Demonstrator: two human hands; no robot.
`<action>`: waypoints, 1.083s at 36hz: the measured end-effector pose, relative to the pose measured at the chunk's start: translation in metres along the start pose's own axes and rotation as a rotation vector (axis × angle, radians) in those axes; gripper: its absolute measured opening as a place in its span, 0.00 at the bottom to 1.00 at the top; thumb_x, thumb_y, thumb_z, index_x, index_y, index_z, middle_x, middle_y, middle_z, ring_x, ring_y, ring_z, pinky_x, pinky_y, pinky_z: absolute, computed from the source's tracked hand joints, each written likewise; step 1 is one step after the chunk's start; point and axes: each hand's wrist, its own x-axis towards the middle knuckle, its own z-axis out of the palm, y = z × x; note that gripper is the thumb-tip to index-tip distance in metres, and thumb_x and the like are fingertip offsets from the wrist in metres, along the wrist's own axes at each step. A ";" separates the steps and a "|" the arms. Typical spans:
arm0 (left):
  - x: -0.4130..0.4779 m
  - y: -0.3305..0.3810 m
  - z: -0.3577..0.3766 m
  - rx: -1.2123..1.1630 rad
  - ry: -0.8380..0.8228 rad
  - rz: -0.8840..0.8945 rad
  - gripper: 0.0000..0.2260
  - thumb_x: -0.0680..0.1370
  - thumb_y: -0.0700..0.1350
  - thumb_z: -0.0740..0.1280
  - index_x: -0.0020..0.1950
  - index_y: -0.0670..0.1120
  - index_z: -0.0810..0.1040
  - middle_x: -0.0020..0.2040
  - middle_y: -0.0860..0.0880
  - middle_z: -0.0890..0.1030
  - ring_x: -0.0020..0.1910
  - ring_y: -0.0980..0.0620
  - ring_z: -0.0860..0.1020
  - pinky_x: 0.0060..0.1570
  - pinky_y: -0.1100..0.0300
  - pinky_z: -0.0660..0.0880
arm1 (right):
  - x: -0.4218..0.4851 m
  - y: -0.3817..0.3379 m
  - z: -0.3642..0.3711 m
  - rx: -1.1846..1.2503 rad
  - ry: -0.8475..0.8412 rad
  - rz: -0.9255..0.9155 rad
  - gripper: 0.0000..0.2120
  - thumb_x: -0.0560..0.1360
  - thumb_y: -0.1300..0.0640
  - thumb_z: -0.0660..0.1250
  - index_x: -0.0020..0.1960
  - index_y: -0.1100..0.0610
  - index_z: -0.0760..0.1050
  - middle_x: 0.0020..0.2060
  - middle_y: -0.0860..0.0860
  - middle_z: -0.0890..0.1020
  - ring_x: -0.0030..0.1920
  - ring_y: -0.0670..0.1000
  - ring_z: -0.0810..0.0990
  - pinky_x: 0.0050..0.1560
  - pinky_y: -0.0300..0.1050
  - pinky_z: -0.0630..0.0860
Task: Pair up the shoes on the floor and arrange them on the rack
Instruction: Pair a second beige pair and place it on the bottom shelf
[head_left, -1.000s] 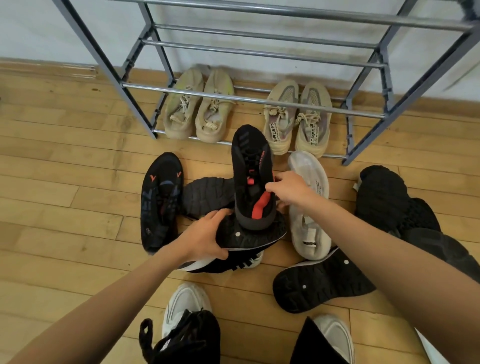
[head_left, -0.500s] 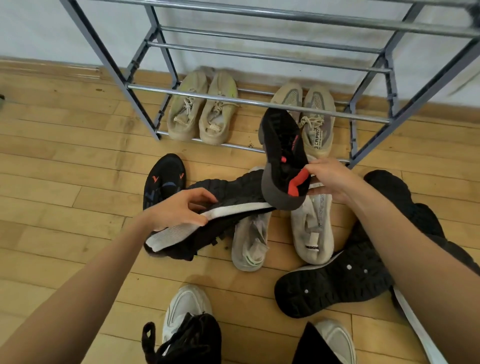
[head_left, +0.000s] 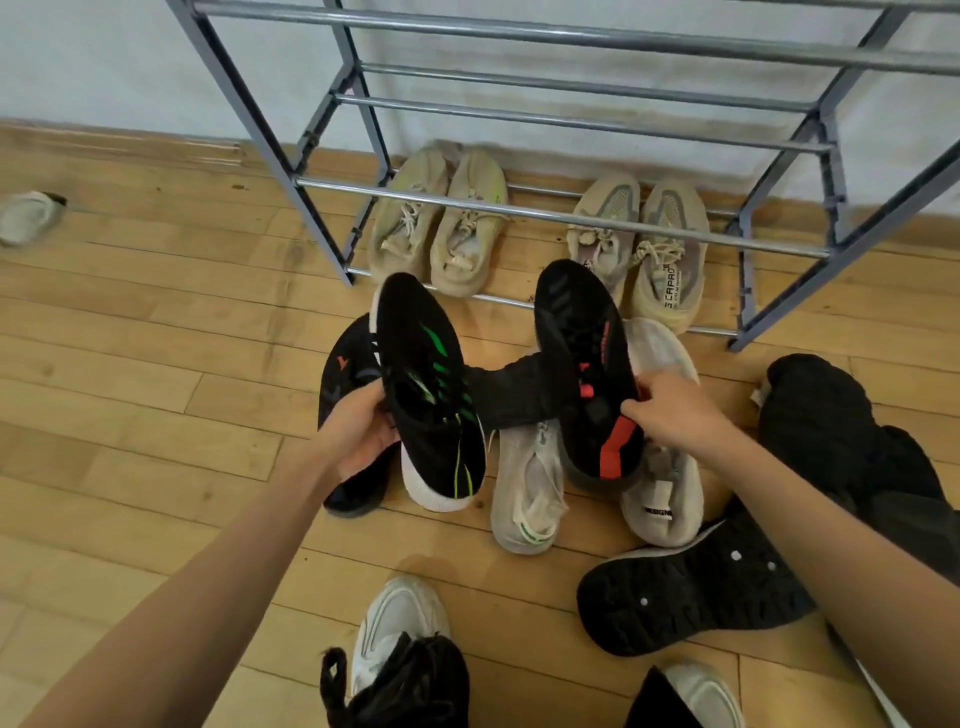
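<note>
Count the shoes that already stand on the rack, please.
4. All are on the lowest tier of the rack: a yellowish pair at left, shoe beside shoe, and a beige-grey pair at right, shoe beside shoe. None seems hidden.

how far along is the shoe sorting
Done: two beige pairs sit on the rack's bottom tier. In hand: left hand holds a black shoe with green stripes, right hand a black shoe with red accents; they look mismatched. Left: grey and black shoes on the floor.
</note>
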 end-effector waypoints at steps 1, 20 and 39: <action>0.000 -0.003 0.002 0.011 -0.017 -0.007 0.16 0.81 0.45 0.57 0.66 0.43 0.75 0.66 0.36 0.74 0.67 0.35 0.70 0.68 0.39 0.65 | -0.001 -0.001 0.000 -0.002 -0.007 0.002 0.05 0.75 0.57 0.62 0.45 0.58 0.74 0.37 0.56 0.80 0.40 0.56 0.80 0.43 0.52 0.78; 0.001 -0.017 0.046 0.076 0.087 -0.119 0.14 0.82 0.49 0.56 0.61 0.47 0.77 0.55 0.48 0.82 0.53 0.50 0.79 0.49 0.55 0.75 | -0.012 0.034 -0.023 -0.150 -0.025 0.200 0.14 0.77 0.58 0.58 0.55 0.66 0.75 0.42 0.62 0.80 0.41 0.59 0.79 0.37 0.47 0.71; -0.002 -0.022 0.025 0.179 0.267 0.042 0.23 0.70 0.27 0.67 0.58 0.49 0.75 0.51 0.49 0.83 0.50 0.51 0.81 0.46 0.55 0.79 | 0.020 -0.030 0.049 -0.534 0.111 -0.452 0.31 0.74 0.52 0.66 0.72 0.60 0.60 0.70 0.57 0.63 0.74 0.58 0.53 0.72 0.50 0.55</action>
